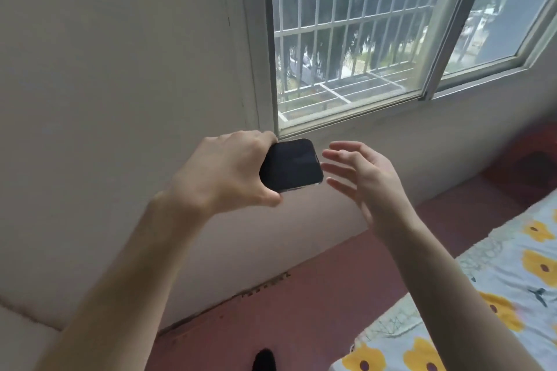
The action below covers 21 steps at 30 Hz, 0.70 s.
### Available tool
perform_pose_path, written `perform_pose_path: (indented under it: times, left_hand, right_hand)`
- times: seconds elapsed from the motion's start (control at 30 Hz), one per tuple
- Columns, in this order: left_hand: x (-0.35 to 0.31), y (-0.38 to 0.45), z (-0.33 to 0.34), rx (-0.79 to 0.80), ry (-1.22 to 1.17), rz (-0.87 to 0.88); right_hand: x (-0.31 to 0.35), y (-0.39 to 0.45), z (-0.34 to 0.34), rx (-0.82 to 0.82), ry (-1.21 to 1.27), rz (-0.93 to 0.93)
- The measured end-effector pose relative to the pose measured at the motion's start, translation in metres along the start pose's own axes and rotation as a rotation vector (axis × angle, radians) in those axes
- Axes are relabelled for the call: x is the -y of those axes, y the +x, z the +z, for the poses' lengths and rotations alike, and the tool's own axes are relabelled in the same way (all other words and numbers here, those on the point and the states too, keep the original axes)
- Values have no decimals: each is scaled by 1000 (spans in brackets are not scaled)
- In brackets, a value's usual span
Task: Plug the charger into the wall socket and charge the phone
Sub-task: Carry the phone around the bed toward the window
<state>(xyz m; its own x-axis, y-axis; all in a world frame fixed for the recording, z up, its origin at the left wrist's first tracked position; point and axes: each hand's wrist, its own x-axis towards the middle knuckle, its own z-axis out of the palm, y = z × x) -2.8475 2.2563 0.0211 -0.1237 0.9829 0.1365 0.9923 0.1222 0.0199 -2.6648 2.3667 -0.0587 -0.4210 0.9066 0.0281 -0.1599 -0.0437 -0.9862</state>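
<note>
A black phone (294,164) with a dark screen is held in the air below the window corner. My left hand (224,170) grips its left end, thumb underneath and fingers over the top edge. My right hand (361,173) hovers just right of the phone, palm turned toward it, fingers spread and empty, fingertips a short gap from the phone's right edge. No charger, cable or wall socket is visible in this view.
A plain cream wall (120,84) fills the left. A barred sliding window (346,39) sits above the hands. Red floor (301,310) runs below. A bed with a yellow-flowered sheet (497,295) lies at the lower right. A dark object (265,360) shows at the bottom edge.
</note>
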Motion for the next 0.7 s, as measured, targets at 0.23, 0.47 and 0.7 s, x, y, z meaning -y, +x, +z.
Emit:
perform_pose_path:
  times: [0.23, 0.47, 0.7]
  left_hand:
    - [29, 124, 16, -26, -17, 235]
    - [13, 212, 34, 5, -33, 425]
    - [-47, 304, 53, -19, -18, 609]
  right_hand:
    - [3, 88, 10, -177, 32, -17]
    - [11, 128, -28, -455, 30, 1]
    - [11, 169, -102, -621, 14, -19]
